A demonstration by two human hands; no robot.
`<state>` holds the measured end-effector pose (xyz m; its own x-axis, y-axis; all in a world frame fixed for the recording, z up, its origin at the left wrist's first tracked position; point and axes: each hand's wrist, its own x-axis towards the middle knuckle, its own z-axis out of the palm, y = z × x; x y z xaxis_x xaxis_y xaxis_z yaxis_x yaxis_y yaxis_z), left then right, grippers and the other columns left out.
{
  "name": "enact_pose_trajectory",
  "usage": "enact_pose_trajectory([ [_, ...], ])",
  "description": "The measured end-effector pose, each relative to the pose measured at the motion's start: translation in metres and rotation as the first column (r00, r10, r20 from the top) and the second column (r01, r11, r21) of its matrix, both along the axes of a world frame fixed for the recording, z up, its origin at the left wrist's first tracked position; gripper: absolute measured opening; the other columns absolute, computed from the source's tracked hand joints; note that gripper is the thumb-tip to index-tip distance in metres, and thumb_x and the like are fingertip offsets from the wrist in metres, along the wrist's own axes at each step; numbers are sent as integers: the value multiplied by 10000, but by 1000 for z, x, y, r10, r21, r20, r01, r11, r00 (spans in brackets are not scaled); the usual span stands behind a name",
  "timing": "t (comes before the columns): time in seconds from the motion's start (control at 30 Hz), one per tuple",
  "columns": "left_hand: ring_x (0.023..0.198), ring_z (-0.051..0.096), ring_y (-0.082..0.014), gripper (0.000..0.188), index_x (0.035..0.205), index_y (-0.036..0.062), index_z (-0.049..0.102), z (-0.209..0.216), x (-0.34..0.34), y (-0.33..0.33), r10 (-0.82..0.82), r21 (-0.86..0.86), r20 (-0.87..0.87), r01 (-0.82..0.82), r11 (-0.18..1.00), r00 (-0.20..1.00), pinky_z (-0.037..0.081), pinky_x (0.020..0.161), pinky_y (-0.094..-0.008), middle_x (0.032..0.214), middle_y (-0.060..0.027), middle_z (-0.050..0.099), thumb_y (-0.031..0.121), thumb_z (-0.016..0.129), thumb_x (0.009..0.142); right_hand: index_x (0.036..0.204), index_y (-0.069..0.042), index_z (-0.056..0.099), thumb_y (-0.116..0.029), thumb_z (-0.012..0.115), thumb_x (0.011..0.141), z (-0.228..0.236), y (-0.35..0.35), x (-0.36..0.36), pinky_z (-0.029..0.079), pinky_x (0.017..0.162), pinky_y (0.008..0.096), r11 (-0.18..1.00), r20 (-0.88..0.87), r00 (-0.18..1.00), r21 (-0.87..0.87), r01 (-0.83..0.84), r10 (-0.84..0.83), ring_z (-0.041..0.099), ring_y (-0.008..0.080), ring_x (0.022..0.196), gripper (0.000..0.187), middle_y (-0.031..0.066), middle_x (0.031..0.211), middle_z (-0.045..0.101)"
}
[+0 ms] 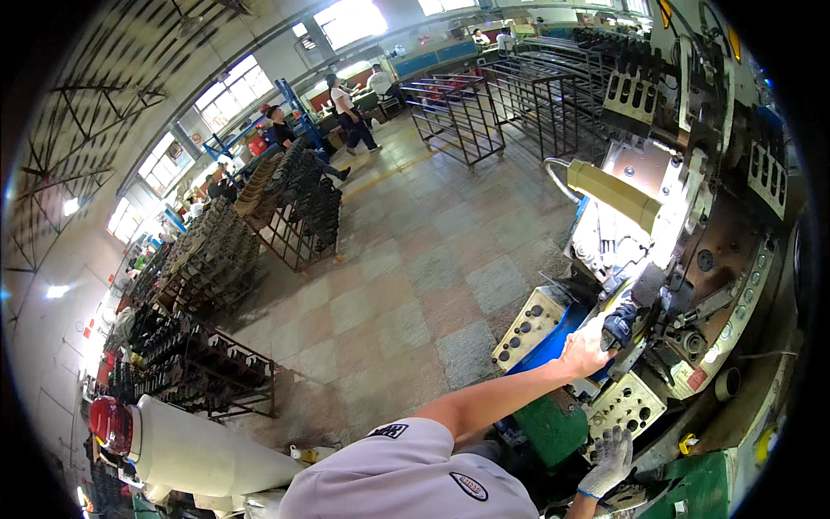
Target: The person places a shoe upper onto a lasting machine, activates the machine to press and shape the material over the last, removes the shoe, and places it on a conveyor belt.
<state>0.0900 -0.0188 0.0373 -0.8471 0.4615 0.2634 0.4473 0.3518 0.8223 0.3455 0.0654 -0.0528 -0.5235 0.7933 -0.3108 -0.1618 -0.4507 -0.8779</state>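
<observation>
My bare left hand [586,348] reaches to the machine and is closed on a dark shoe [619,325]. The shoe sits against the brightly lit working parts of the machine [644,251], its far end partly hidden there. My right hand [608,464], in a pale knitted glove, is lower down with its fingers stretched out. It is just in front of a cream control panel [629,406] with dark knobs, and I see nothing held in it. A dark object, too unclear to name, lies beside the glove.
A second knobbed panel [527,329] and a blue machine cover [553,342] flank my left arm. Shoe racks [207,251] stand at left, with metal rack frames [458,112] behind. A white cylinder [203,445] is near my left side. People [344,108] are farther off.
</observation>
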Motion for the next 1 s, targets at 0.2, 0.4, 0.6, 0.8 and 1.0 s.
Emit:
enact_pose_trajectory([
  [0.2,1154,617,-421,677,1368,88,459,8,-1,1,-16,-117,140,32,993,990,501,953,-479,1245,-211,640,278,761,793,1471,11,470,-306,573,1003,-24,9,17,522,844,385,997,-66,997,-59,41,-45,671,323,1122,574,193,1381,604],
  [0.4,1169,608,-425,720,1371,87,449,4,-9,6,-9,-208,257,65,976,966,491,960,-487,1234,-229,642,295,768,760,1458,3,494,-292,588,992,2,-16,4,546,805,385,989,-40,993,-100,107,-111,685,330,1082,559,185,1360,622],
  [0.6,1131,621,-455,779,1393,84,434,-8,-18,7,-2,-145,222,35,989,975,492,953,-518,1195,-249,661,314,777,732,1414,8,531,-281,551,1029,11,-28,-8,557,793,376,991,-64,990,-58,120,-123,700,312,1045,482,214,1282,653],
  [0.8,1085,657,-300,695,1295,-43,567,-62,-30,-22,-318,380,763,8,925,563,505,955,-419,1188,-189,682,199,827,699,1444,-15,510,-369,566,1019,11,-39,-5,523,897,401,998,-132,990,-33,53,-57,664,313,1106,556,192,1362,608],
  [1.0,1106,673,-343,526,1323,-1,601,-26,90,-65,-819,776,501,-274,568,-278,517,1029,-488,1253,-188,672,159,698,831,1550,-23,341,-686,283,1011,69,-22,-5,373,1126,490,937,-639,765,-312,-158,-84,484,357,1341,856,178,1530,440],
])
